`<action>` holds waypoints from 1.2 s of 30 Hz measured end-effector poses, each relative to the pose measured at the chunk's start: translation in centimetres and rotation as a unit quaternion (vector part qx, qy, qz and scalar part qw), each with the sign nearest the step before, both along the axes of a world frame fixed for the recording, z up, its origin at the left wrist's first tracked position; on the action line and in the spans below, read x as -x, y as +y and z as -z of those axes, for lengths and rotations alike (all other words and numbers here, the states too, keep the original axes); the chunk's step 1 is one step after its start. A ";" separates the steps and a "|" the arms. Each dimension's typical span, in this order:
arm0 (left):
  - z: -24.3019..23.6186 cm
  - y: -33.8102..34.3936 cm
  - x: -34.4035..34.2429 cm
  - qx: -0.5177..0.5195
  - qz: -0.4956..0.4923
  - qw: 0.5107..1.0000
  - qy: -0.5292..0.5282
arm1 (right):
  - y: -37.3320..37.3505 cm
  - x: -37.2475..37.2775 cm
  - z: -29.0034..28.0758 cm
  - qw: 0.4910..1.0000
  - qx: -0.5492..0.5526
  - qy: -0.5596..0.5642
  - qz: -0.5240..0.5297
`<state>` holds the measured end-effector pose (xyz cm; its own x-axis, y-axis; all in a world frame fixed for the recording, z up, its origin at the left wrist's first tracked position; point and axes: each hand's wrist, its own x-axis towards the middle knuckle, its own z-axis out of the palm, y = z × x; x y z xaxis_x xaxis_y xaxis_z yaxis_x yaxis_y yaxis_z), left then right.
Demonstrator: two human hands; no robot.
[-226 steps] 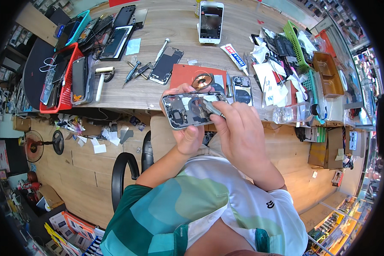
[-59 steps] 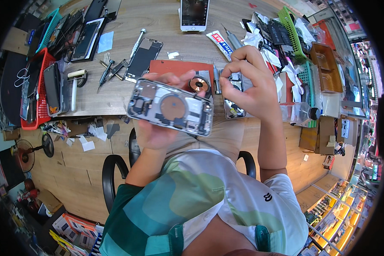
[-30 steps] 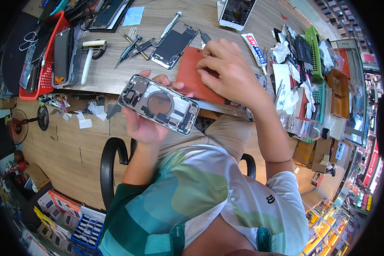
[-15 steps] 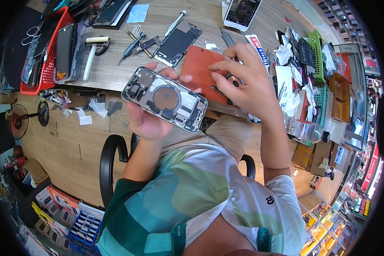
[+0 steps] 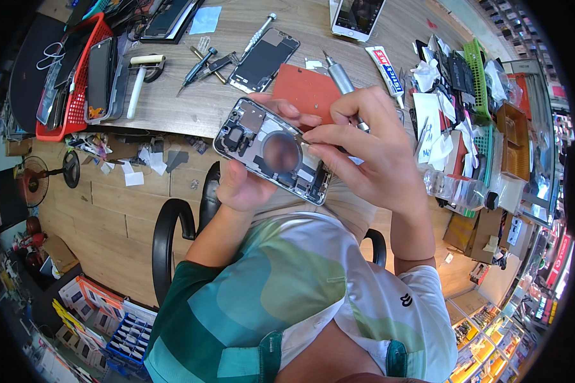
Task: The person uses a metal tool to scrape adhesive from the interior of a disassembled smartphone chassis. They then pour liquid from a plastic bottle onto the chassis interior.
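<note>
My left hand holds an opened phone housing tilted, its thumb along the near edge and fingers behind the far edge. A round copper-brown coil and dark inner parts show inside it. Over the housing's right part, the thumb and index fingertips of my right hand come close together; whatever they pinch is too small to make out. A grey pen-shaped screwdriver runs through the curled fingers of that hand, pointed tip away from me. Beyond the housing lies a red-brown mat with tiny specks on it.
A detached phone screen, precision screwdrivers and a white-handled roller lie on the table. Beside my right hand is a glue tube. A red basket stands left; a green basket and clutter stand right.
My right hand has come from over the mat down to the housing, the screwdriver turning with it. My left hand has shifted the housing right toward it.
</note>
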<state>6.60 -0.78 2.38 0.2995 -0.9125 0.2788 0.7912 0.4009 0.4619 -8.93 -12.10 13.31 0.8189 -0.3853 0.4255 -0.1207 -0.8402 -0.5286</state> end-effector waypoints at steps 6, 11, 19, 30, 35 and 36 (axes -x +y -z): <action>-1.1 0.4 0.3 -0.038 0.018 0.999 -0.030 | 0.0 0.4 -0.1 0.994 0.090 0.048 -0.031; -0.9 0.9 0.4 -0.073 0.023 0.996 -0.034 | 0.0 0.3 -0.3 0.973 0.211 0.067 -0.063; 0.2 1.9 0.8 -0.113 0.045 0.992 0.017 | 0.3 0.4 -0.4 0.956 0.257 0.094 -0.108; 0.7 2.1 1.0 -0.098 0.080 0.989 0.082 | -0.4 -0.9 -1.6 0.969 0.129 0.147 -0.151; 0.9 2.1 0.8 -0.076 0.108 0.987 0.090 | -1.3 -1.4 -1.8 0.972 0.107 0.133 -0.161; 0.8 2.1 0.8 -0.078 0.105 0.988 0.086 | -1.6 -1.5 -1.7 0.971 0.114 0.127 -0.170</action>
